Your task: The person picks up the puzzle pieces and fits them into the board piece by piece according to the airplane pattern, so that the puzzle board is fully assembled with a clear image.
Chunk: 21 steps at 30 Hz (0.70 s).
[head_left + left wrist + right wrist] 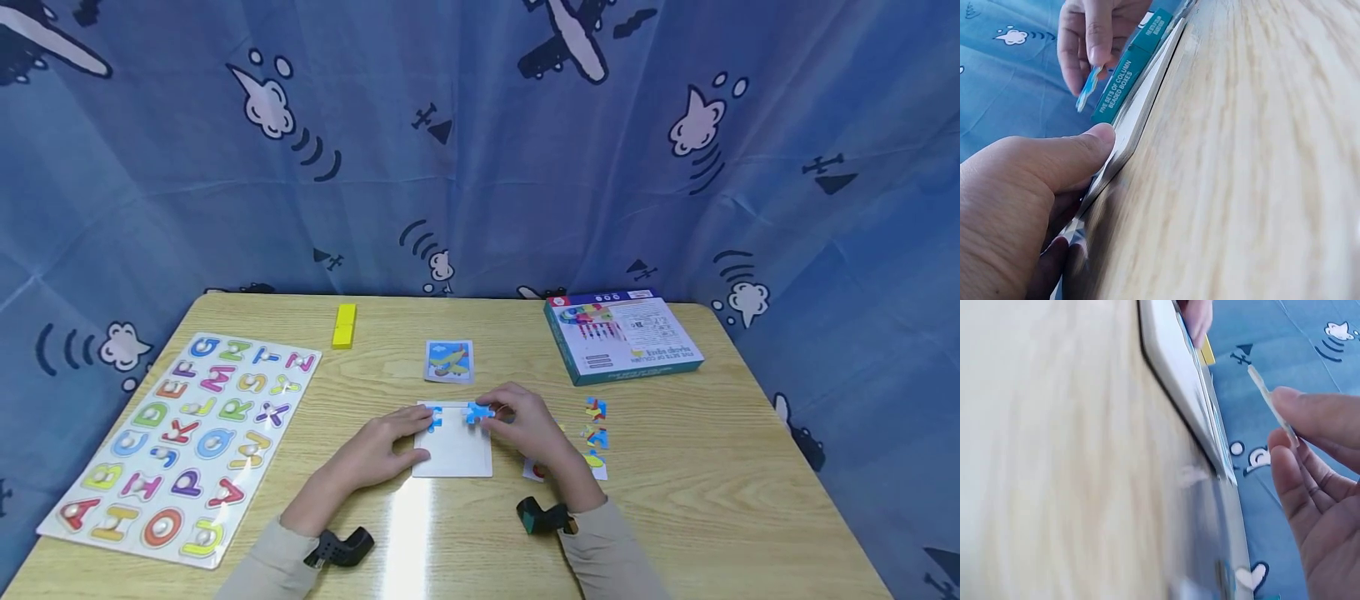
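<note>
My right hand [522, 418] pinches a blue puzzle piece [477, 413] between thumb and fingers. In the right wrist view that piece [1272, 406] is seen edge-on, raised off the white puzzle board [456, 450]. At the board's left side my left hand [386, 446] rests, its fingers reaching over the upper left corner and the thumb touching the left edge. A second blue puzzle piece [436, 418] lies in that corner, by the left fingertips. Behind the board is a small picture card [449, 362] with a yellow airplane on blue.
Several loose puzzle pieces [597, 437] lie right of the board, some partly behind the right forearm. An alphabet board [180, 450] covers the left side of the table. Farther back are a yellow block [344, 326] and a flat teal-sided box [622, 337].
</note>
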Tool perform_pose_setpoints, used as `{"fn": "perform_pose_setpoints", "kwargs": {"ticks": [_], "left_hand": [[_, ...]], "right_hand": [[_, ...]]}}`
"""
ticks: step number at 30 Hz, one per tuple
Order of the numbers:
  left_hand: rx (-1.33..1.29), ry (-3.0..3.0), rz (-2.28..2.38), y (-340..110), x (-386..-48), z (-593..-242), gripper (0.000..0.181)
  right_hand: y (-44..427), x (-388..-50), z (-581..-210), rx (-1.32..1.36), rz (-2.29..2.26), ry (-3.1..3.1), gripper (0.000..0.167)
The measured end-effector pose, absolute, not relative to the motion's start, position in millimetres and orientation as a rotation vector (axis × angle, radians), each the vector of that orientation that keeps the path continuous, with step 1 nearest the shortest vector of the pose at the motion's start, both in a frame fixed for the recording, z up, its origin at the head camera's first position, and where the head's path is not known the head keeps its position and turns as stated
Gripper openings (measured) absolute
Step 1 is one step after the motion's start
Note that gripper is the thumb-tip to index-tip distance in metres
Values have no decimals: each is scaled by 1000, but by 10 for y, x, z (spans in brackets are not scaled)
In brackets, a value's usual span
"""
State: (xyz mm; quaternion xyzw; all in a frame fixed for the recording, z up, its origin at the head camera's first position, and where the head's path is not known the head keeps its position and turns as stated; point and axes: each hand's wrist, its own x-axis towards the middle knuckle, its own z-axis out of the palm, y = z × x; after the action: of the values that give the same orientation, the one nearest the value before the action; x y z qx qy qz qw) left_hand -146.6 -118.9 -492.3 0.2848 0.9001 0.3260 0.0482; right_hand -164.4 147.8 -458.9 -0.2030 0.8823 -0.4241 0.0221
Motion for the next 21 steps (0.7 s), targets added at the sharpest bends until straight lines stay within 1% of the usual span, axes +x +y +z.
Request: {"fn": "perform_pose_setpoints", "kwargs": {"ticks": [10, 21], "left_hand": [[861, 2750, 983, -1189, -1475, -4921, 54], [873, 2757, 981, -1188, -1472, -4909, 54]], "right_hand": [[1219, -1713, -4613, -651, -1195, 2764, 23], [1114, -1757, -4669, -673, -1099, 2772, 22]]}}
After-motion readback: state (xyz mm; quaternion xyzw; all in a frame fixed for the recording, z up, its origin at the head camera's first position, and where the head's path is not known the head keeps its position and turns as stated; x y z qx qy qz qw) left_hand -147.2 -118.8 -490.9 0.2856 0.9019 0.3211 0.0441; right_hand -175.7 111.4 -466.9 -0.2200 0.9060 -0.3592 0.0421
